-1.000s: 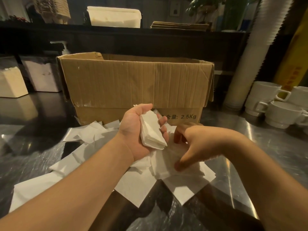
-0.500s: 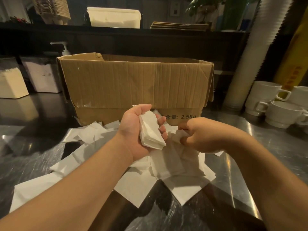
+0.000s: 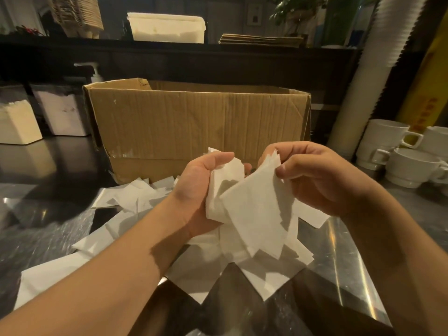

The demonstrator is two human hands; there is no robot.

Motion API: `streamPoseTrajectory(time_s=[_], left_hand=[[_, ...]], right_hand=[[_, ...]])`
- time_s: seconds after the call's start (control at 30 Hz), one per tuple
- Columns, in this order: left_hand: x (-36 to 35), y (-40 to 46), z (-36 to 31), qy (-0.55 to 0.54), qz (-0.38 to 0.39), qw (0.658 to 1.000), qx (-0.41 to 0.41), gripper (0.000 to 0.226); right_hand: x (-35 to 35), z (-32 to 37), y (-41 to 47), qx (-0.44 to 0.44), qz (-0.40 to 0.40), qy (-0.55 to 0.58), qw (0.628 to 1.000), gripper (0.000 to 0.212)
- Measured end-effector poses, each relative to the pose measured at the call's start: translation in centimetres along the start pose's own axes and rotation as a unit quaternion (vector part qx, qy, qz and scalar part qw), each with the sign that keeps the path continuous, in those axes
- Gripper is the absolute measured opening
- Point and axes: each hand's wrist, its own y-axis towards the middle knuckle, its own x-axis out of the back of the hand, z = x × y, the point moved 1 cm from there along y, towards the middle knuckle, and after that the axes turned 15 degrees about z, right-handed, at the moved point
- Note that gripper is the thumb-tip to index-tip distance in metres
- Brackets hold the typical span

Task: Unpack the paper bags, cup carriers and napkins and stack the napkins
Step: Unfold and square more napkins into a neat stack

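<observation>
Your left hand (image 3: 201, 190) is palm-up, fingers and thumb curled round a small stack of folded napkins (image 3: 223, 187), held above the counter just in front of the cardboard box (image 3: 194, 122). Your right hand (image 3: 315, 180) pinches a loose napkin (image 3: 257, 214) by its upper edge, thumb on the near face and fingers behind; the sheet hangs tilted, its left part overlapping the stack in your left hand. More than one sheet may be in that pinch, can't tell. Under both hands, loose napkins (image 3: 135, 197) lie scattered flat and overlapping on the steel counter (image 3: 339, 263), running from the near left edge up to the foot of the box and out to the right below your right wrist. The box stands open-topped, centre far, touching the counter; its contents aren't visible from this angle. Far left: two white containers (image 3: 60, 112) and a pump bottle (image 3: 95, 71) behind the box corner. Right: white mugs (image 3: 397, 151) grouped together, some stacked, with a tall sleeve of white cups (image 3: 368, 76) leaning beside them. On the dark shelf behind: a white tub (image 3: 167, 27), flat brown paper bags (image 3: 261, 40) stacked to its right, cup carriers (image 3: 77, 15) stacked to its left.
</observation>
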Motion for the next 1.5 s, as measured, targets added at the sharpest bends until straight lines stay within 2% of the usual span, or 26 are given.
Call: streamPoseTrajectory(time_s=[0.13,0.37,0.47,0.6,0.7,0.8,0.87,0.93,1.07,1.13,1.2,1.3,1.4,1.5], left_hand=[[-0.9,-0.5,0.8,-0.019,0.064,0.997,0.033,0.038],[-0.9,-0.6,1.5,-0.036,0.205,0.974,0.093,0.068],[-0.9,-0.8,1.3,-0.035,0.205,0.974,0.086,0.061],[-1.2,-0.7,1.0,-0.032,0.143,0.988,0.053,0.044],[-1.2,-0.7,0.7,-0.065,0.087,0.994,0.020,0.043],[-1.0,-0.6,0.6,-0.085,0.059,0.995,0.004,0.041],[-1.0,-0.5,0.5,-0.090,0.064,0.994,0.001,0.040],[-0.8,-0.4,0.5,-0.096,0.058,0.994,-0.003,0.041],[-0.2,-0.4,0.5,-0.116,0.058,0.992,0.001,0.050],[-0.2,-0.4,0.4,-0.102,0.073,0.992,0.007,0.048],[-0.3,-0.5,0.4,-0.087,0.090,0.992,0.006,0.047],[-0.6,-0.6,0.6,-0.047,0.115,0.992,0.007,0.052],[-1.2,-0.9,0.9,-0.001,0.141,0.990,0.023,0.046],[-1.3,-1.0,1.1,0.016,0.149,0.988,0.026,0.057]], right_hand=[[-0.3,-0.5,0.8,-0.010,-0.096,-0.077,0.992,0.014],[-1.1,-0.8,1.3,-0.038,-0.195,-0.139,0.970,0.016],[-1.1,-1.0,1.5,-0.039,-0.229,-0.169,0.958,0.021],[-1.2,-1.2,1.7,-0.037,-0.275,-0.274,0.921,0.022],[-1.6,-1.2,1.7,-0.018,-0.241,-0.299,0.923,0.021],[-2.4,-1.1,1.8,-0.019,-0.151,-0.332,0.931,0.042],[-2.5,-1.4,2.1,-0.041,-0.120,-0.380,0.916,0.049],[-2.4,-1.6,2.3,-0.054,-0.111,-0.411,0.903,0.046],[-1.9,-1.8,2.0,-0.052,-0.098,-0.400,0.910,0.024],[-1.8,-1.8,1.9,-0.051,-0.096,-0.394,0.913,0.016],[-1.7,-1.6,2.0,-0.043,-0.103,-0.351,0.930,0.017],[-1.4,-1.8,2.0,-0.008,-0.166,-0.286,0.944,0.017],[-1.3,-1.9,2.1,-0.018,-0.221,-0.296,0.929,0.024],[-1.5,-2.0,2.2,-0.057,-0.201,-0.298,0.931,0.038]])
